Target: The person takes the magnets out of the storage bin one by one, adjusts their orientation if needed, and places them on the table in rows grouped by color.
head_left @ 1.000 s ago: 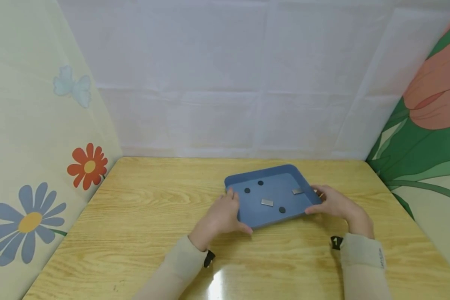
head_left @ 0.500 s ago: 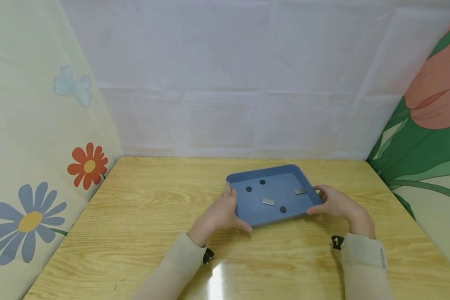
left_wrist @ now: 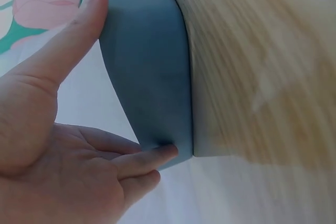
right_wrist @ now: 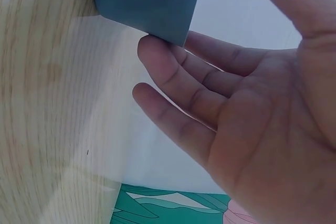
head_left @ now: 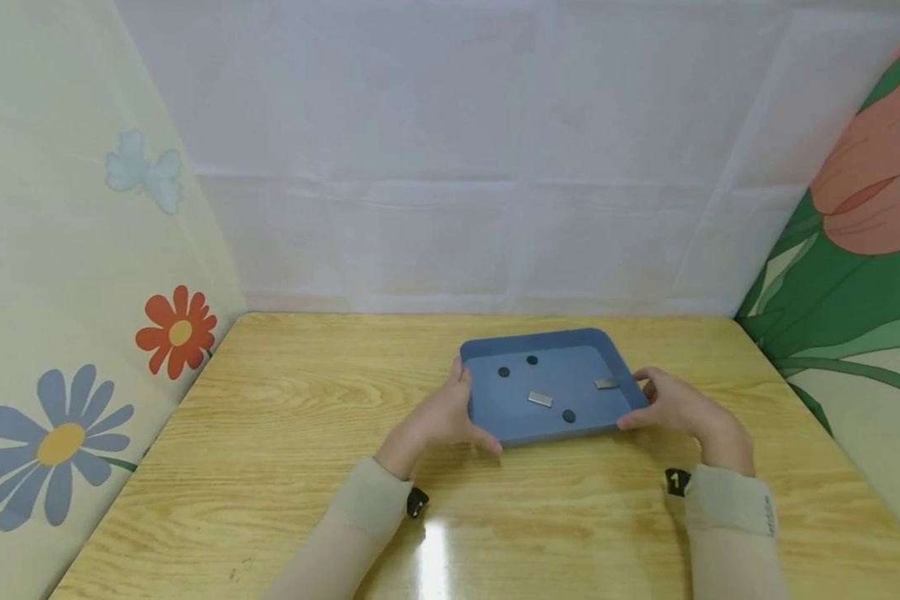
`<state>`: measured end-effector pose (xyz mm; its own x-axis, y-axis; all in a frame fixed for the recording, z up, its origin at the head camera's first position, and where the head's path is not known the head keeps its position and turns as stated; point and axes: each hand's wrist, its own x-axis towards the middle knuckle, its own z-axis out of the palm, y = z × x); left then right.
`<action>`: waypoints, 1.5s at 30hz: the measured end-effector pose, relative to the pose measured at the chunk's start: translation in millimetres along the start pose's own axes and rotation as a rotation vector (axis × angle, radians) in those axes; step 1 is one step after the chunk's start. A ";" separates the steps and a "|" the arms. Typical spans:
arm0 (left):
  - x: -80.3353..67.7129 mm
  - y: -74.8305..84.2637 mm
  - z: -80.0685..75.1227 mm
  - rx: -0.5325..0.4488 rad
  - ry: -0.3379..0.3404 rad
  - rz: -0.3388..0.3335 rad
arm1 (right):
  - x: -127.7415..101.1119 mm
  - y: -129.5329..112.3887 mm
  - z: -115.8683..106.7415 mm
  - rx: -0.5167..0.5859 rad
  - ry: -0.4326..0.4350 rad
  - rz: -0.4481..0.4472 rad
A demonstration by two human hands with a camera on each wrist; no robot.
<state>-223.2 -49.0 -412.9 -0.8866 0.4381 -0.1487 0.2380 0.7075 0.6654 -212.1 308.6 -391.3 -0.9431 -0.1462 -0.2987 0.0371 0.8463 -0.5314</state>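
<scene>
- Tray point(head_left: 510, 429), blue and shallow, sits toward the right of the middle of the wooden surface point(head_left: 270, 450), held at both ends; whether it rests on the wood or is lifted slightly, I cannot tell.
- Surface runs wide beneath it, with a white backdrop at the far edge, a flower-printed panel on the left and a tulip-printed panel on the right.
- Left hand point(head_left: 438, 421) holds the tray's left end: in the left wrist view the thumb lies along the upper rim and the fingers point(left_wrist: 152, 158) curl against the outer wall, so its grip is clamped on the tray.
- Right hand point(head_left: 678, 408) holds the right end; in the right wrist view its fingertips point(right_wrist: 155, 51) touch the tray's corner with the fingers gently bent, a lighter grip on the tray.
- Two small silver bars point(head_left: 540, 399) lie inside, one near the middle, the other toward the right wall.
- Three small black discs point(head_left: 568, 415) lie inside too, two at the far left, one nearer.
</scene>
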 end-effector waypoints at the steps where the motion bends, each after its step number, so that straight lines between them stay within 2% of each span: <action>1: 1.2 -0.7 -0.2 0.000 0.002 0.002 | -0.3 -0.2 -0.5 0.001 -0.002 0.004; 9: 10.0 -6.6 -2.1 0.013 -0.014 0.016 | -3.5 -0.8 -3.8 0.005 -0.009 0.025; 31: 28.2 -0.1 -3.7 0.089 -0.077 0.045 | -9.2 6.2 -10.4 -0.020 -0.029 0.070; 38: 32.9 5.6 -5.7 0.233 -0.055 0.111 | -6.5 3.9 -5.6 0.033 -0.013 0.053; 45: 44.0 15.7 -7.5 0.305 0.001 0.216 | -3.3 0.5 -1.7 0.039 -0.005 0.026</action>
<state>-261.4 -22.9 -403.6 -0.8031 0.5952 -0.0277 0.5272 0.7314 0.4325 -209.6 310.4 -389.2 -0.9399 -0.1270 -0.3170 0.0749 0.8291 -0.5541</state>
